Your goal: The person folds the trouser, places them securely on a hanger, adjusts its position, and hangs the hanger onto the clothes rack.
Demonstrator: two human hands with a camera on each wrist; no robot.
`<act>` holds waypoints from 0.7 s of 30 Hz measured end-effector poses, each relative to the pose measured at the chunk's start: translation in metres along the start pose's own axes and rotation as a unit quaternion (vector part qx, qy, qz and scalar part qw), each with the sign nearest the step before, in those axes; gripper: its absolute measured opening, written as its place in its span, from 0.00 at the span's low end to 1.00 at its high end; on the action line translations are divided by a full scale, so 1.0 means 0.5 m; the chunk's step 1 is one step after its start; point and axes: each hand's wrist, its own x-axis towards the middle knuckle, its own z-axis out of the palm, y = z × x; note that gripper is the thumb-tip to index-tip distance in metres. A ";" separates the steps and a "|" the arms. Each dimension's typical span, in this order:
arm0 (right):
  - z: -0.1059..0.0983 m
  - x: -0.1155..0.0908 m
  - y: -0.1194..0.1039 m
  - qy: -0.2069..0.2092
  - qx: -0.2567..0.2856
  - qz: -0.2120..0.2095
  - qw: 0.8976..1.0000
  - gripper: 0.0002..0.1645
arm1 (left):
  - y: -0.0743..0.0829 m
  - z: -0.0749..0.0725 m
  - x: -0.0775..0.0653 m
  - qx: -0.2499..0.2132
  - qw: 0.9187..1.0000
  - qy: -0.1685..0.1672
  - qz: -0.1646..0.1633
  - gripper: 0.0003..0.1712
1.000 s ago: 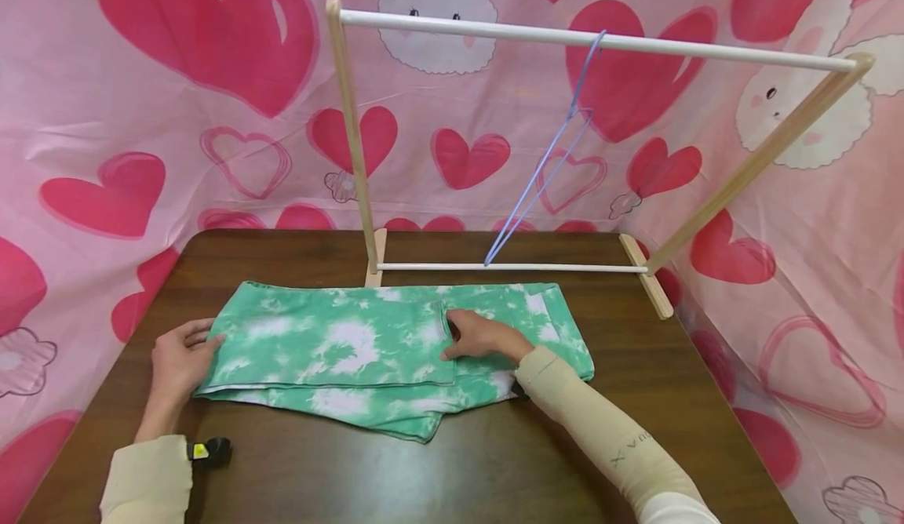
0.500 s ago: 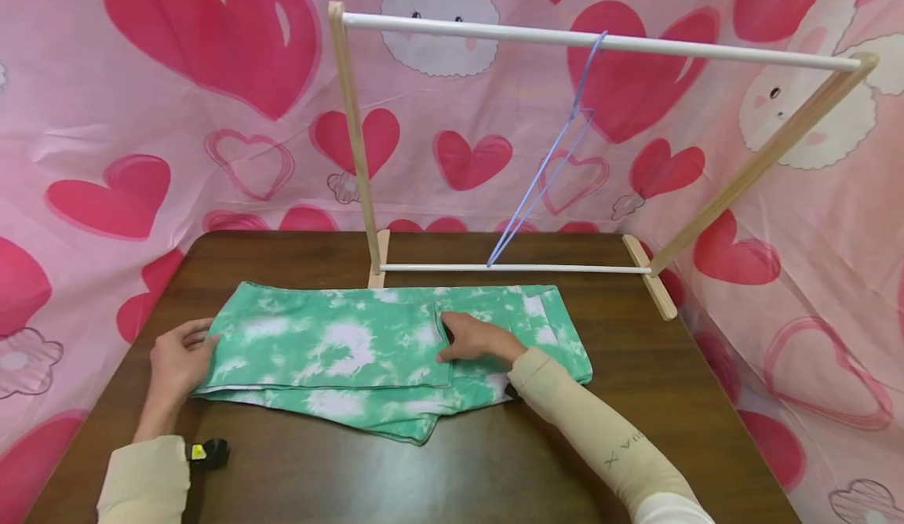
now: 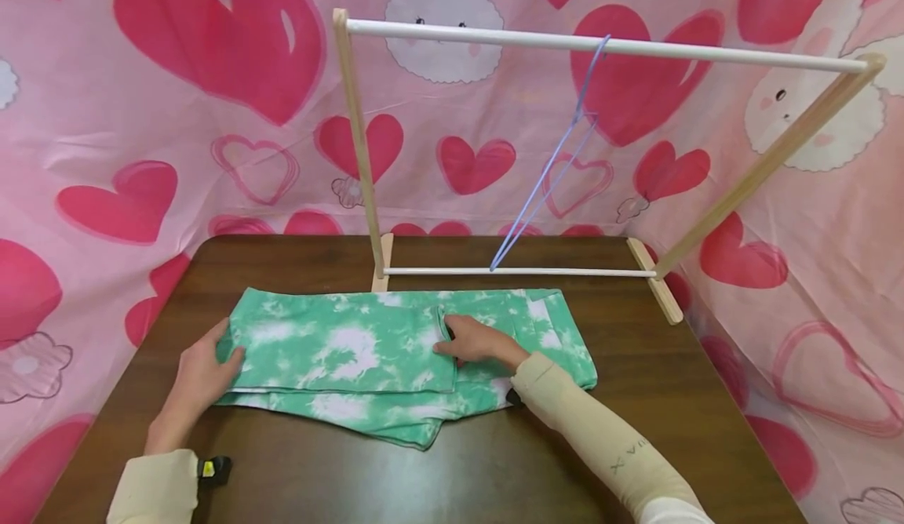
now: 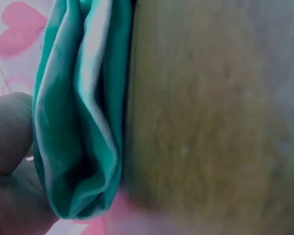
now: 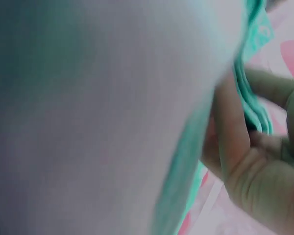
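Folded green-and-white tie-dye trousers (image 3: 353,351) lie across the table, the upper layer doubled back over the lower. At their left end, my left hand (image 3: 203,371) grips the folded edge, thumb on top and the other fingers partly hidden behind the cloth. Several stacked layers of the fold (image 4: 83,117) show beside that hand in the left wrist view. My right hand (image 3: 475,341) pinches the free end of the upper layer near the middle. In the right wrist view its thumb and fingers (image 5: 232,127) lie on either side of the cloth layers.
Behind the trousers stands a wooden rack with a white top rail (image 3: 480,35) and a lower bar (image 3: 431,271). A blue hanger (image 3: 540,175) hangs from the rail. The brown table (image 3: 339,477) is backed by a pink heart-patterned cloth (image 3: 268,171).
My left hand has shifted right, drawing the trousers' left edge inward. The right hand stays at the upper layer's end. The head view has tilted slightly.
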 end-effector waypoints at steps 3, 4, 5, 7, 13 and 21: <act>0.003 0.003 -0.006 0.011 0.017 -0.013 1.000 0.10 | -0.001 0.001 -0.002 0.003 1.000 -0.017 0.021 0.41; 0.003 0.003 -0.009 0.015 0.019 -0.017 1.000 0.08 | -0.001 0.002 -0.003 0.003 0.999 -0.025 0.026 0.41; 0.003 0.002 -0.012 0.018 0.022 -0.023 0.999 0.08 | -0.001 0.002 -0.004 0.003 0.999 -0.034 0.029 0.42; 0.000 -0.003 -0.016 0.019 0.039 -0.036 0.998 0.08 | 0.001 0.002 -0.008 0.003 0.998 -0.054 0.036 0.44; -0.020 -0.030 -0.039 0.010 0.154 -0.079 0.985 0.09 | 0.003 0.001 -0.021 0.002 0.995 -0.095 0.042 0.47; -0.052 -0.068 -0.065 0.010 0.184 -0.115 0.976 0.18 | 0.015 0.012 -0.031 0.006 0.994 -0.094 0.061 0.44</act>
